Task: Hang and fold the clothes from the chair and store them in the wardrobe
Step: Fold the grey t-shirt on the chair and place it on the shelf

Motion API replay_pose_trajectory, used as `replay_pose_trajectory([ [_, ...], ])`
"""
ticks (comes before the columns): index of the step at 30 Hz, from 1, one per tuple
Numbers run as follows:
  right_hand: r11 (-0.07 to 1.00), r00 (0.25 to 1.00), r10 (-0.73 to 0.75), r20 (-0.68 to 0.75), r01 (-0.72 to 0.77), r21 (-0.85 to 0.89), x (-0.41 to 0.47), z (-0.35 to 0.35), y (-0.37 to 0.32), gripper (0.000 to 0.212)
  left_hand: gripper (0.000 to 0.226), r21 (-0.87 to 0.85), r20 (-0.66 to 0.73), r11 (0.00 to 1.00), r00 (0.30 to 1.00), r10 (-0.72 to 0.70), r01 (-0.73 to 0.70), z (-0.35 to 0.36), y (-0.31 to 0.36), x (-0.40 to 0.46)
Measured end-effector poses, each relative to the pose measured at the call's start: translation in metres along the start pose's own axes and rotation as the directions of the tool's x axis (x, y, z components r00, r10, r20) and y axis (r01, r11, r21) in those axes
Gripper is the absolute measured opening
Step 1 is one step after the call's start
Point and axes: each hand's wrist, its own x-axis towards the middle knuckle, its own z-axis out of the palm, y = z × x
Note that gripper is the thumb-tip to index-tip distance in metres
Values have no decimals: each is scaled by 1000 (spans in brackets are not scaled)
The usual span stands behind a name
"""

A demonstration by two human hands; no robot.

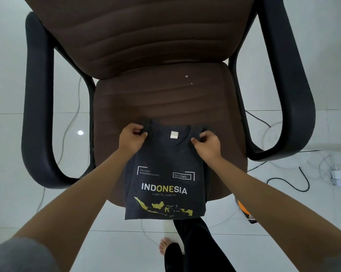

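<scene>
Both hands [133, 137] [205, 143] grip folded T-shirt [165, 173] shoulders, collar toward chair [165, 91] back, lengthwise

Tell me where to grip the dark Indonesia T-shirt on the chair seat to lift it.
Grip the T-shirt at its shoulder corners, one either side of the collar, from the chair's front, as the left hand and right hand do. It is folded narrow and its hem overhangs the seat.
</scene>
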Motion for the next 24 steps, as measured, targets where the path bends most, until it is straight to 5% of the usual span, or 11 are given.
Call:
replay_pose_trajectory([
  [3, 985, 996, -21, 81, 6, 174, 9, -4, -3, 39, 39, -86, 87, 996, 996, 14, -7, -2, 11, 14],
  [8, 965, 965, -120, 235, 57, 257, 16, -17, -9, 52, 48, 68, 276, 997, 961, 25, -46, -8, 18, 33],
  [12, 976, 935, -214, 284, 192, 105, 24, -30, -13, 40, 23, 327, 400, 924, 915, 55, -199, -26, 28, 36],
  [19, 972, 887, -166, 430, 222, -83, 30, -58, -37, 28, 13, 211, 530, 944, 841, 106, -252, -63, 46, 29],
  [24, 703, 820, -221, 528, 509, -497, 37, -74, -49, 40, 28, 438, 531, 738, 810, 249, -514, -76, 52, 31],
])
